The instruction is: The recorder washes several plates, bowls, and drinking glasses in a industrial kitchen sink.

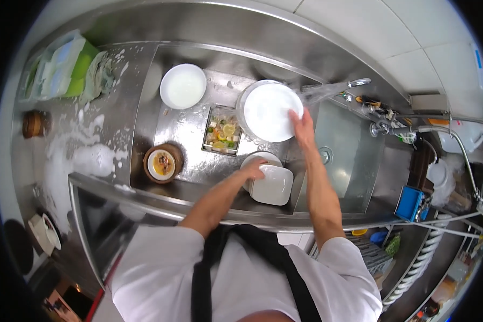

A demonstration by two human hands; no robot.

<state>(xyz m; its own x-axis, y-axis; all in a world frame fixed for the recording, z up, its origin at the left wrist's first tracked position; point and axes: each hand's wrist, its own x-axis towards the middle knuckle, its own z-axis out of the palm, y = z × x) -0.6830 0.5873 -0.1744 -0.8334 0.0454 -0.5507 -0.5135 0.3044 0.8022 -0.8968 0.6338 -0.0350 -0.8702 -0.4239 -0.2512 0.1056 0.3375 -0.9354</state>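
My right hand [303, 126] grips the right edge of a round white plate [270, 112], tilted above the sink basin. Partly hidden beneath that plate are more round white dishes. Water [320, 93] runs from a chrome faucet [359, 83] close to the plate's upper right edge. At the near side of the sink, my left hand [253, 170] rests with its fingers on a stack of squarish white dishes [273, 187]. A round white dish [247, 161] shows behind that stack. Whether the left fingers are closed around a dish is hidden.
A metal basket [221, 151] of food scraps sits mid-sink. To its left are a white bowl [183, 86] and a brown pot [179, 161] holding a small dish [161, 165]. Foam [92, 159] covers the left counter. A second basin [342, 161] holds water.
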